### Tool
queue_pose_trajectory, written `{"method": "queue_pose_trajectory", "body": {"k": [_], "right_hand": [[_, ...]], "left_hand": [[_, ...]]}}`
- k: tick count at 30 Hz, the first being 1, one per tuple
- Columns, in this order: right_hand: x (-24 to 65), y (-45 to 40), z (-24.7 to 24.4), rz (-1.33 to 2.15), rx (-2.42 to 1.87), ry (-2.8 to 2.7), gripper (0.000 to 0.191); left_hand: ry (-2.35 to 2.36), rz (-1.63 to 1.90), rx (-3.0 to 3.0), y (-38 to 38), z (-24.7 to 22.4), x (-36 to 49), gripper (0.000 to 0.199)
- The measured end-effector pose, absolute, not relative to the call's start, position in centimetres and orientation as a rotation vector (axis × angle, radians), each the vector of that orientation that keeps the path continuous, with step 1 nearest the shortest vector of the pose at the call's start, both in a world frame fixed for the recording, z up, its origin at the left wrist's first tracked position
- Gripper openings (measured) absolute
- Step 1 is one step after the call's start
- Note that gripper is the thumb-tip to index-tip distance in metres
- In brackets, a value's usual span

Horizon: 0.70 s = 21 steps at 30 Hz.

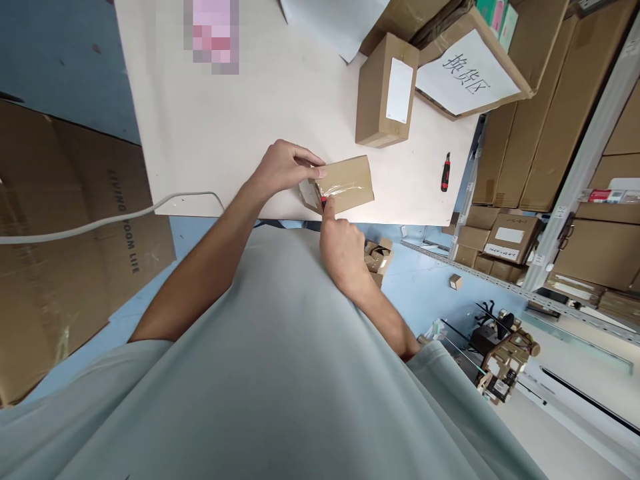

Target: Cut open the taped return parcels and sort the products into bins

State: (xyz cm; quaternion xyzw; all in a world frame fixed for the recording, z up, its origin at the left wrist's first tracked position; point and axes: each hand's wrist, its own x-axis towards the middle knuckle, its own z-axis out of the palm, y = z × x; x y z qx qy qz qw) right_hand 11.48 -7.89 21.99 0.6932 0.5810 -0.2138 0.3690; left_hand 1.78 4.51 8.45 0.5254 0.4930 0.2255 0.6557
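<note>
A small cardboard box (350, 183) with shiny clear tape across its upper face lies near the table's front edge. My left hand (287, 167) grips its left end, thumb on the top face and fingers over the far edge. At the near left corner, my right hand (343, 243) has its index finger stretched onto the box and the other fingers curled. A red-and-black tool (324, 201) shows beside that fingertip; the rest of it is hidden by the hand. The left end of the box is partly covered, so I cannot tell if its flap is open.
A red-and-black utility knife (445, 172) lies on the white table (225, 127) at the right. Behind stand a taller labelled box (387, 90) and an open carton (470, 73) with a paper sign. A white cable (110, 219) crosses the left edge. Shelves (545, 253) hold cartons at right.
</note>
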Motion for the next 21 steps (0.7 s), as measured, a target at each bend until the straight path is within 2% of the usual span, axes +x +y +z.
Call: {"method": "queue_pose_trajectory", "body": {"k": [13,21], "right_hand": [[13.4,-11.1,21.1,-0.614,1.822,1.490,0.073],[16.7,-11.7,24.6,-0.723,2.065,1.636,0.058]], "left_hand": [[1.134,0.579,1.292,3.4,8.3,1.8,0.026],[1.209,0.626,1.372,1.5,8.9,2.3,0.031]]}}
